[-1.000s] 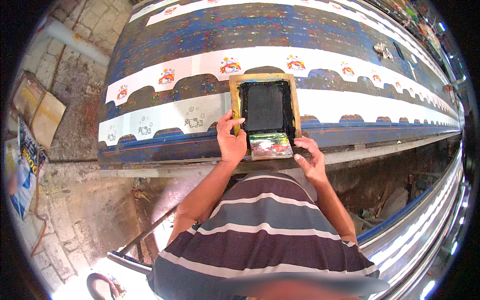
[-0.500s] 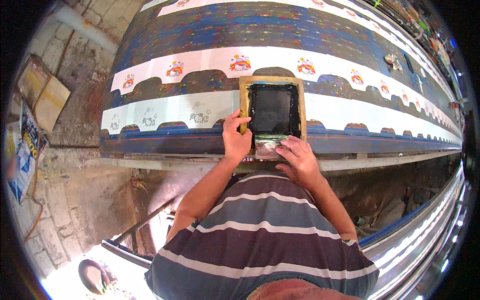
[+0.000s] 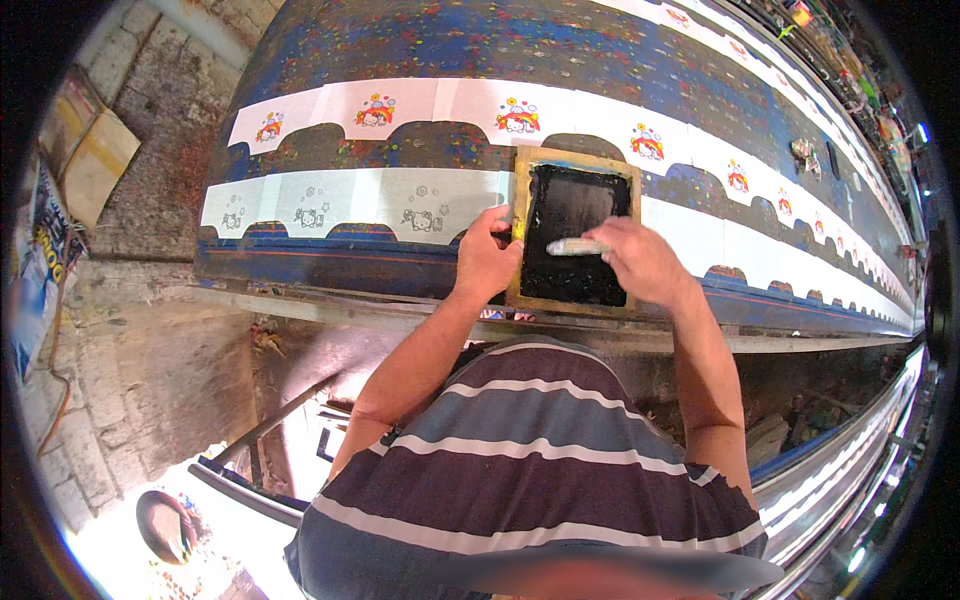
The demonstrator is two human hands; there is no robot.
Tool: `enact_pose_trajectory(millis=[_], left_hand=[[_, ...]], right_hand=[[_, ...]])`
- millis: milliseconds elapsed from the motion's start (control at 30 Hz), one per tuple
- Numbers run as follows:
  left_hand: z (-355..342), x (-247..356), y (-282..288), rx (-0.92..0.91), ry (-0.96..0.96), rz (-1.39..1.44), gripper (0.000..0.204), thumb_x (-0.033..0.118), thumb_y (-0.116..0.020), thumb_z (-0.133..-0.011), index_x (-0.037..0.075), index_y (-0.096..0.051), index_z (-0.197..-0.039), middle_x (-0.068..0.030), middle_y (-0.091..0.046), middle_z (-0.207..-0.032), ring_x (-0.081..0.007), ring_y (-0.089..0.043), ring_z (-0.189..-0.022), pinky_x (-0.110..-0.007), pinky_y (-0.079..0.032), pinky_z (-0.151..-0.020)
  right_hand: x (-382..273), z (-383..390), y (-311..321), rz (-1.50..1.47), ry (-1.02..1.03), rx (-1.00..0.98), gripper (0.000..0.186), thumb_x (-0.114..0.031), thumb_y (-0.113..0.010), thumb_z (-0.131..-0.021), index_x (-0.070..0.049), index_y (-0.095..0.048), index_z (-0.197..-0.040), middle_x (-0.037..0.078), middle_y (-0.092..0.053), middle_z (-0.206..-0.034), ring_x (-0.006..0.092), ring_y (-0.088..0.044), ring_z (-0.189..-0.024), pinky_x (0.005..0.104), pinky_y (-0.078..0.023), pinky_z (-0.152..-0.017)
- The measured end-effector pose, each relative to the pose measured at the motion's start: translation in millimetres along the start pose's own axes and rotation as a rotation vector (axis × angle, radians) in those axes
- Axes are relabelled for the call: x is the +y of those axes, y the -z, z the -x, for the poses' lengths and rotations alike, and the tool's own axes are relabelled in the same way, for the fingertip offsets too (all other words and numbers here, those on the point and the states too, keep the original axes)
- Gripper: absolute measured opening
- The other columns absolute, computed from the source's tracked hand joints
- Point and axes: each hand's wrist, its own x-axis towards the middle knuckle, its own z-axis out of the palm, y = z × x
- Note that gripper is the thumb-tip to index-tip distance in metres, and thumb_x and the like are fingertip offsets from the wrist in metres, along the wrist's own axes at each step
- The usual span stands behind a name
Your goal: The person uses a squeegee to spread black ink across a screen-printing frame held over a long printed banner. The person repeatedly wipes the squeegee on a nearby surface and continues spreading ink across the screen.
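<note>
A wooden-framed printing screen [image 3: 632,205] lies over the row of white fabric pieces nearest me, with black ink spread across its mesh. My left hand [image 3: 487,255] grips the left side of that frame, the thumb by a yellow patch on the wood. Over the middle of the inked mesh, my right hand [image 3: 648,262] is closed around a squeegee [image 3: 575,247], seen as a pale, narrow bar. The fabric under the screen is hidden. Left of the frame, the near white strip [image 3: 355,203] carries grey outline cartoon prints.
The long printing table [image 3: 400,45] is blue and paint-spotted. A second white strip [image 3: 440,105] with colourful cartoon prints runs beyond the screen. A crumpled rag [image 3: 805,155] lies at the far right. On the left floor stand tan panels [image 3: 100,160]; a dark round container [image 3: 167,525] sits lower left.
My right hand has brought the squeegee from the frame's near edge up to the middle of the mesh. The left hand stays on the frame's left side. The whole view has shifted slightly.
</note>
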Motion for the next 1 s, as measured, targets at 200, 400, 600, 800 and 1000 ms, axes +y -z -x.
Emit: enact_pose_trajectory(millis=[200, 400, 600, 800, 1000], left_hand=[[-10, -3, 1, -0.039, 0.001, -0.047, 0.071, 0.002, -0.087, -0.094, 0.007, -0.062, -0.160, -0.0114, -0.081, -0.118, -0.0181, -0.075, -0.089, -0.038, -0.063, -0.086], [-13, 1, 4, -0.085, 0.010, -0.077, 0.072, 0.002, -0.086, -0.093, 0.008, -0.061, -0.161, -0.0109, -0.080, -0.112, -0.0193, -0.075, -0.089, -0.037, -0.064, -0.085], [-13, 5, 9, -0.131, 0.016, -0.041, 0.073, -0.001, -0.084, -0.094, 0.006, -0.059, -0.162, -0.0119, -0.077, -0.118, -0.0178, -0.073, -0.088, -0.036, -0.063, -0.084], [-7, -2, 0, -0.056, -0.106, 0.037, 0.069, -0.008, -0.078, -0.098, 0.006, -0.060, -0.162, -0.0135, -0.075, -0.129, -0.0205, -0.075, -0.100, -0.035, -0.063, -0.089], [2, -22, -26, 0.099, -0.274, 0.093, 0.065, -0.012, -0.072, -0.094, 0.004, -0.066, -0.156, -0.0235, -0.068, -0.146, -0.0350, -0.071, -0.129, -0.043, -0.060, -0.108]], right_hand=[[35, -66, 9, 0.145, -0.072, 0.204, 0.043, 0.006, -0.060, -0.089, 0.000, -0.080, -0.126, 0.025, -0.079, -0.120, 0.0471, -0.073, -0.121, 0.0565, -0.060, -0.106], [45, -60, -4, 0.129, -0.041, 0.218, 0.051, 0.005, -0.063, -0.081, -0.002, -0.080, -0.128, 0.025, -0.077, -0.122, 0.0465, -0.072, -0.123, 0.0564, -0.057, -0.111], [-3, -6, -37, 0.164, -0.033, 0.172, 0.041, 0.002, -0.070, -0.084, -0.005, -0.079, -0.123, 0.017, -0.075, -0.113, 0.0397, -0.071, -0.111, 0.0517, -0.058, -0.101], [-57, 40, -59, 0.179, -0.051, 0.170, 0.035, -0.009, -0.076, -0.088, -0.008, -0.080, -0.123, 0.012, -0.074, -0.115, 0.0345, -0.070, -0.110, 0.0490, -0.057, -0.101], [-73, 64, -76, 0.064, -0.122, 0.175, 0.047, -0.006, -0.083, -0.084, -0.007, -0.080, -0.130, 0.015, -0.074, -0.135, 0.0388, -0.068, -0.127, 0.0524, -0.056, -0.110]])
